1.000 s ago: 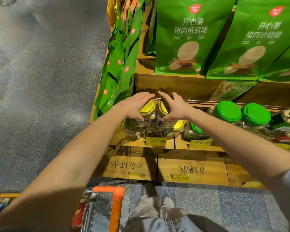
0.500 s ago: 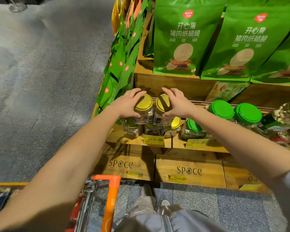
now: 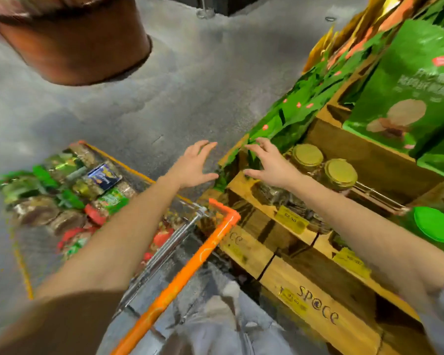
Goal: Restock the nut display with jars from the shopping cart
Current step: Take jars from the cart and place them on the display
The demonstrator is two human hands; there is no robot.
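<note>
both hands, left [image 3: 194, 165] and right [image 3: 269, 163], hover mid-frame with fingers spread, holding nothing. two gold-lidded jars [image 3: 323, 166] stand on the wooden shelf [image 3: 244, 185] at right; the shopping cart [image 3: 92, 198] sits lower left.

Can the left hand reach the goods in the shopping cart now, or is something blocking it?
Probably yes. The left hand is open and empty, the shopping cart beside it has no cover, and nothing stands between them. Blur hides which goods are jars.
</note>
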